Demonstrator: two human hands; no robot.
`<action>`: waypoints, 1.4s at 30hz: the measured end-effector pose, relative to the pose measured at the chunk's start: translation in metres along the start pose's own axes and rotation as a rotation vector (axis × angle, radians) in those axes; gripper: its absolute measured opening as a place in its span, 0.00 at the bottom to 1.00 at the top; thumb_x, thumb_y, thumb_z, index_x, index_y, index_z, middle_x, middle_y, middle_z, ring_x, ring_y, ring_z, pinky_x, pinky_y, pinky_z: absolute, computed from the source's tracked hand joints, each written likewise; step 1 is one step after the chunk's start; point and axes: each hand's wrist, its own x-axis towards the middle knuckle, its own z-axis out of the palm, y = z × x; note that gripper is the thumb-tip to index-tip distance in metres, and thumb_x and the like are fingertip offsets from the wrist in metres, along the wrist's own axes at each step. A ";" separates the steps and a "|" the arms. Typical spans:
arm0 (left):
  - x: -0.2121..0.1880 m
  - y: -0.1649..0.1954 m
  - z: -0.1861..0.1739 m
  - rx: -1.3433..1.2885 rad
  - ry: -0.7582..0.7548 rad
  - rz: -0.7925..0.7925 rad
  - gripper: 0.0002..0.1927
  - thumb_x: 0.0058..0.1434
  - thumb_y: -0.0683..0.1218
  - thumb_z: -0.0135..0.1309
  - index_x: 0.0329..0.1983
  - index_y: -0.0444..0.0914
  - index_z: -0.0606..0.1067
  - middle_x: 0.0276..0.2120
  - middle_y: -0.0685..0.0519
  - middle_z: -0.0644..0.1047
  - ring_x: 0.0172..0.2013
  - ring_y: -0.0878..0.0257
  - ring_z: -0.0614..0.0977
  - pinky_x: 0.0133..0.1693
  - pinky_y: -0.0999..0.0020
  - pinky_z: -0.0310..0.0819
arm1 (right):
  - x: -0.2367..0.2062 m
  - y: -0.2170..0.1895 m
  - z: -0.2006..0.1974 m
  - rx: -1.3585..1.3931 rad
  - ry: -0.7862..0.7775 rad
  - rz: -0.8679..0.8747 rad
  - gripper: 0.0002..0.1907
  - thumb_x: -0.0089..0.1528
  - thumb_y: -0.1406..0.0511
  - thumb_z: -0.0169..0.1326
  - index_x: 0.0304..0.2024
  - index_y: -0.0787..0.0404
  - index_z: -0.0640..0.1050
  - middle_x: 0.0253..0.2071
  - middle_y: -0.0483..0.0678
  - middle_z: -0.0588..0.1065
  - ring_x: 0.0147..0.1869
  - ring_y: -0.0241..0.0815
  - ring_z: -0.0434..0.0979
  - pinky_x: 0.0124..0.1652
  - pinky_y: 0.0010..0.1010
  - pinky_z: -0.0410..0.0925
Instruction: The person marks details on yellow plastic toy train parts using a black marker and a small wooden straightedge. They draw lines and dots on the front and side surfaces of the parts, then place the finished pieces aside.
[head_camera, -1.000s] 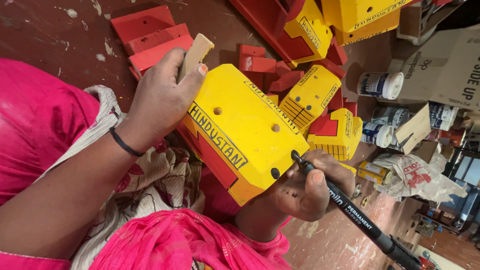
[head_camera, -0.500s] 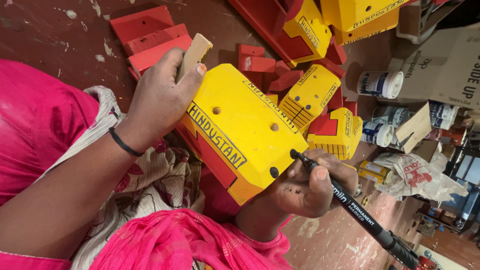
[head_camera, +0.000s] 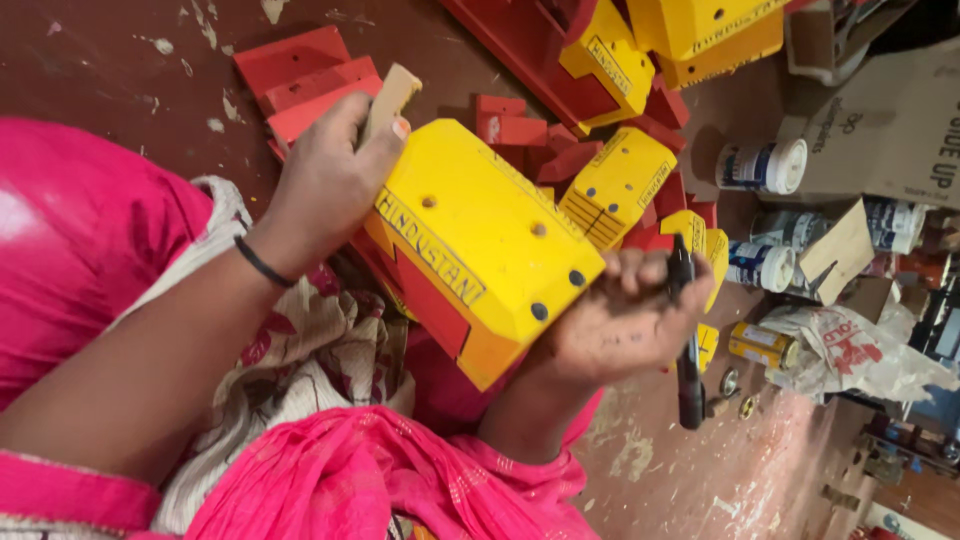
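Lifted off the yellow painted wooden block (head_camera: 480, 240), the black marker pen (head_camera: 688, 350) now hangs tip-up in the clenched right hand (head_camera: 620, 325), beside the block's right end. Left hand (head_camera: 335, 175) stays gripping its far-left corner, pinching a small tan wooden piece (head_camera: 390, 95), block resting on the lap.

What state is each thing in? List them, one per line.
Yellow wooden block: tilted, propped on the lap, held at both ends.
Left hand: grip on the block's upper end.
Right hand: closed around the black marker, tip hidden.
White jar: lying on its side, lid on.
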 end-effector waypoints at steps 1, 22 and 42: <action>0.001 0.001 0.000 0.002 0.003 0.016 0.18 0.71 0.54 0.50 0.41 0.33 0.70 0.29 0.45 0.75 0.31 0.56 0.77 0.35 0.59 0.69 | 0.004 0.001 0.000 0.053 0.082 0.080 0.14 0.74 0.56 0.49 0.53 0.58 0.73 0.30 0.46 0.72 0.30 0.35 0.68 0.35 0.28 0.67; -0.020 0.037 -0.013 -0.236 -0.046 -0.290 0.13 0.68 0.53 0.51 0.43 0.38 0.75 0.34 0.53 0.78 0.30 0.69 0.78 0.33 0.70 0.72 | 0.003 0.113 0.012 0.256 -0.143 0.761 0.14 0.69 0.60 0.48 0.55 0.58 0.72 0.40 0.53 0.75 0.43 0.49 0.76 0.42 0.40 0.73; -0.042 0.018 0.010 -0.630 0.135 -0.234 0.16 0.68 0.48 0.45 0.52 0.33 0.73 0.43 0.51 0.78 0.44 0.61 0.77 0.48 0.62 0.70 | -0.054 0.131 0.034 0.314 -0.074 0.716 0.25 0.68 0.54 0.48 0.64 0.58 0.68 0.58 0.55 0.71 0.60 0.56 0.71 0.52 0.53 0.70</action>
